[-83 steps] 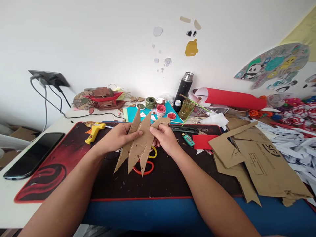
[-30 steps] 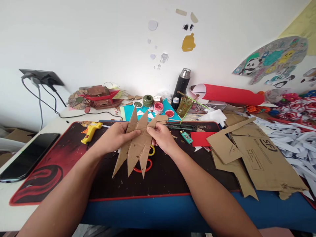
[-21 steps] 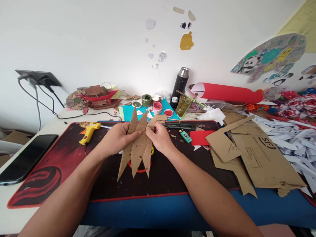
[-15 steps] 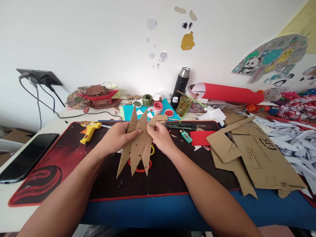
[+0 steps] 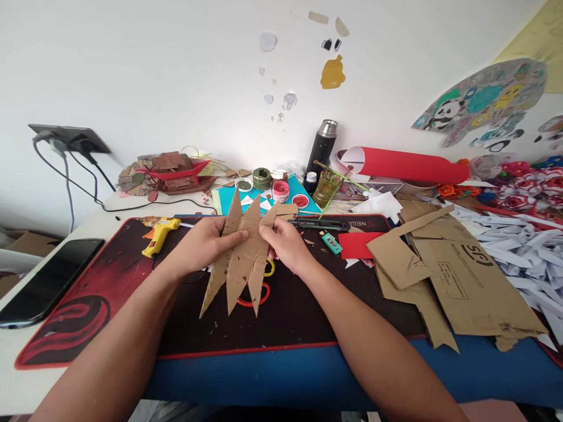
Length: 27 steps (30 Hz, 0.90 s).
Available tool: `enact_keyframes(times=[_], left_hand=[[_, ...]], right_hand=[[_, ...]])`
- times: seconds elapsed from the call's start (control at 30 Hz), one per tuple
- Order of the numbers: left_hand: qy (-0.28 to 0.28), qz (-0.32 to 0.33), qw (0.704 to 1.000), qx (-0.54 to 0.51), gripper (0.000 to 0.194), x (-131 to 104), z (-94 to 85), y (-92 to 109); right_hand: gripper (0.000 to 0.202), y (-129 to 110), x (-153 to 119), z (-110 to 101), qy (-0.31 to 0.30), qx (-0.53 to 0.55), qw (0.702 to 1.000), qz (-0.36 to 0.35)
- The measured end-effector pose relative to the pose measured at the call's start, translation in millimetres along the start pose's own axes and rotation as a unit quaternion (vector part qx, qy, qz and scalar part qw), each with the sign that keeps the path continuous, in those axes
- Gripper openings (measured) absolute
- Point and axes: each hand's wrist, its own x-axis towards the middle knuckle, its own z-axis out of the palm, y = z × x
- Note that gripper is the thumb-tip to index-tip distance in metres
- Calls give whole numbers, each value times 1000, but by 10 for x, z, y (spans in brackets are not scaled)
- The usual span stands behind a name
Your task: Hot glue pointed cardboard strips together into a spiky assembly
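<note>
A brown cardboard piece point(image 5: 241, 258) with three long points below and three shorter ones above is held over the dark mat. My left hand point(image 5: 213, 240) pinches its left side, the thumb lying across the front. On the right edge, my right hand point(image 5: 281, 240) grips the same piece between thumb and fingers. Creases run along the cardboard. Behind and below it, the red handle point(image 5: 264, 295) and yellow handle point(image 5: 271, 268) of what look like scissors show in part; their blades are hidden.
A yellow glue gun point(image 5: 160, 236) and a phone point(image 5: 53, 281) lie left. Behind stand paint jars point(image 5: 280, 190) and a black flask point(image 5: 323, 146). A black cutter point(image 5: 319, 224), red paper point(image 5: 360, 245) and cardboard sheets point(image 5: 470, 287) lie right, beside white paper strips point(image 5: 519, 252).
The cardboard piece has shifted slightly left and turned a little, its lower points moving left. More of the red handle shows. Both hands keep their hold.
</note>
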Motion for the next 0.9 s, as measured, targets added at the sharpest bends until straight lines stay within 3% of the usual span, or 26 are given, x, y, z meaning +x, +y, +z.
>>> enact_keyframes(times=[0.27, 0.7, 0.9], left_hand=[[27, -3, 999, 23, 40, -32, -7, 77], [5, -7, 999, 38, 45, -45, 5, 101], [86, 72, 976, 188, 47, -71, 140, 105]], right_hand=[[20, -10, -21, 27, -29, 8, 1000, 8], [17, 93, 3, 45, -17, -1, 1000, -20], [14, 167, 40, 102, 42, 5, 995, -95]])
